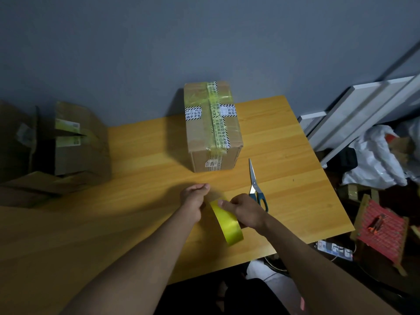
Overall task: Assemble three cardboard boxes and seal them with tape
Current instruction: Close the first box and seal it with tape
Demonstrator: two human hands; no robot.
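From the head camera I am looking down at a wooden tabletop (284,137) that is carrying a closed cardboard box (212,133) near its far edge, roughly midway along it and close to the grey wall. The box is lying with its long side running away from me, and yellow-green tape is crossing its top seam, with printed black-and-white strips beneath. Toward the near edge, my right hand (244,212) is gripping a roll of yellow tape (227,223), its fingers (223,203) curling over the top of the roll, which is standing on its edge on the tabletop. My left hand (193,201) is sitting just beside the roll on its left, fingers curled with the tips bunched together; I cannot tell whether they are pinching a tape end or holding nothing. A pair of scissors (255,187) with teal handles is lying just beyond the right hand, blades closed and pointing toward the box, well short of the tabletop's right edge. At the left edge, opened cardboard boxes (68,146) are sitting in shadow with their flaps standing loose. Off the right edge, white boards, plastic bags (375,160) and a red rack (381,233) are lying on the floor.
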